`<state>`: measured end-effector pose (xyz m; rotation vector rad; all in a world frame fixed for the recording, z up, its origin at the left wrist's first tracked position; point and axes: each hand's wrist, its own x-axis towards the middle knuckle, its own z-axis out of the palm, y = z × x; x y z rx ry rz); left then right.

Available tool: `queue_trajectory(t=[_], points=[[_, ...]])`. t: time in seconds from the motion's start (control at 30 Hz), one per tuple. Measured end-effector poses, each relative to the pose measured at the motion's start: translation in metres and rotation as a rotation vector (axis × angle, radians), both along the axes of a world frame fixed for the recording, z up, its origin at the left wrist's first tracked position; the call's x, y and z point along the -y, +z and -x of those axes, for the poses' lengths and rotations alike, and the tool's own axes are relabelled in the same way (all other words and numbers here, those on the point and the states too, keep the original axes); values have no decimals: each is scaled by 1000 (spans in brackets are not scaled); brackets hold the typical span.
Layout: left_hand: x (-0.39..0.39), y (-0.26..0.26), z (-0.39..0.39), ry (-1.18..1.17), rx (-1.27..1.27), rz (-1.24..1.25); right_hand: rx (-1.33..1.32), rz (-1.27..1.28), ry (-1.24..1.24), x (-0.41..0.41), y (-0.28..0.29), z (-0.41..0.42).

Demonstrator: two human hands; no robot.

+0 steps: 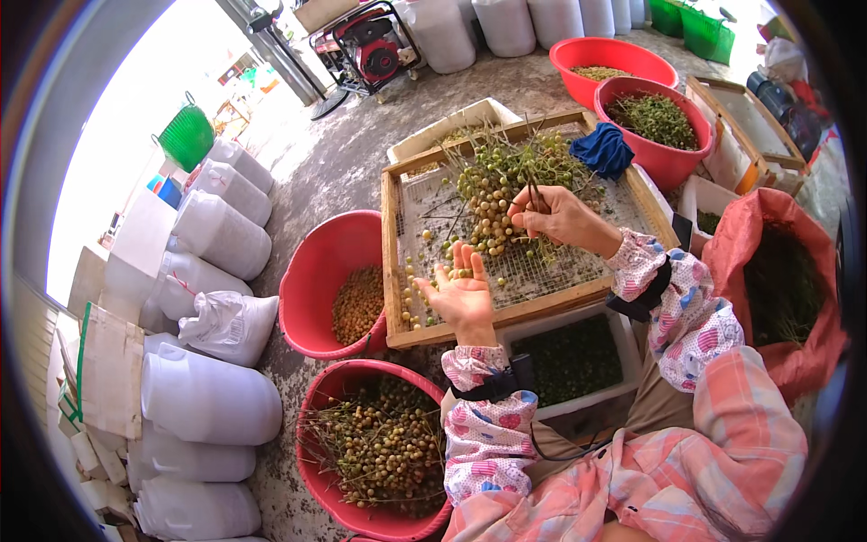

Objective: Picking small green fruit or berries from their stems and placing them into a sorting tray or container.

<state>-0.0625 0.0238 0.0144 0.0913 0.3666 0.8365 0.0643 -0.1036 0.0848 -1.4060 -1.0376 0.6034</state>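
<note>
Over the lower left part of a wood-framed wire mesh screen [443, 332], my left hand [464, 291] is turned palm up with its fingers spread; small green-yellow fruits lie at its fingers. My right hand [559, 220] is closed on thin brown stems [535, 196] above the screen. Beside it, a heap of twigs with round green and yellowish fruits [491, 203] covers the middle and far part of the mesh. Loose fruits [410, 298] lie along the screen's left side. A dark blue cloth [603, 150] rests at the far right corner.
Left of the screen stand a red tub [305, 284] of loose fruits and a red tub [308, 461] of fruit-bearing twigs. A white foam box [633, 352] sits below the screen. Right are a pink tub [698, 146] and a red sack [738, 237]. White plastic drums [210, 396] line the left.
</note>
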Motion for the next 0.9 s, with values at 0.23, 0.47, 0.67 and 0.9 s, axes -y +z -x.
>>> queue_trajectory(t=[0.23, 0.47, 0.67, 0.9], points=[[-3, -3, 13, -153, 322, -147, 765, 74, 17, -39, -19, 44], [-4, -10, 13, -252, 393, -207, 676, 118, 24, -39, -8, 48], [-40, -11, 27, -89, -208, -458, 157, 347, 134, 17, 7, 58], [-49, -40, 2, 184, -828, -909, -198, 257, -55, 104, -4, 61]])
